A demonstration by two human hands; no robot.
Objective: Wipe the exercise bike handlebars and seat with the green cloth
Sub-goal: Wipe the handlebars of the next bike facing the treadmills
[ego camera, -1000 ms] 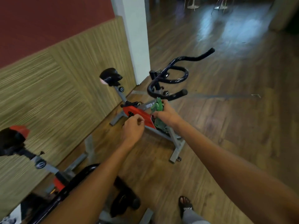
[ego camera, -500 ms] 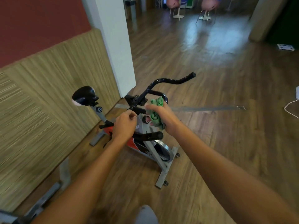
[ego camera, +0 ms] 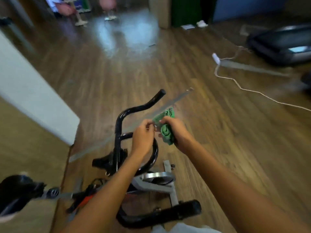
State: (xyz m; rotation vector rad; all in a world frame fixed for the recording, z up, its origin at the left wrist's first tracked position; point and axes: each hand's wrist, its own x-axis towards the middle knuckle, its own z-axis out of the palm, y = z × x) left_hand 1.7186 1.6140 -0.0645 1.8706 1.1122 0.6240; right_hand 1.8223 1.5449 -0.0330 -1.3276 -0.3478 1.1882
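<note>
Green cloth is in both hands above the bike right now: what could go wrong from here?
1. The green cloth is bunched in the right hand, with the left hand pinching one corner; wiped as a wad, it may cover little of the handlebars.
2. Neither hand steadies the bike, so a hard wipe might rock it.
3. The white cable trails across the floor to the right: a possible trip hazard when stepping round.
</note>
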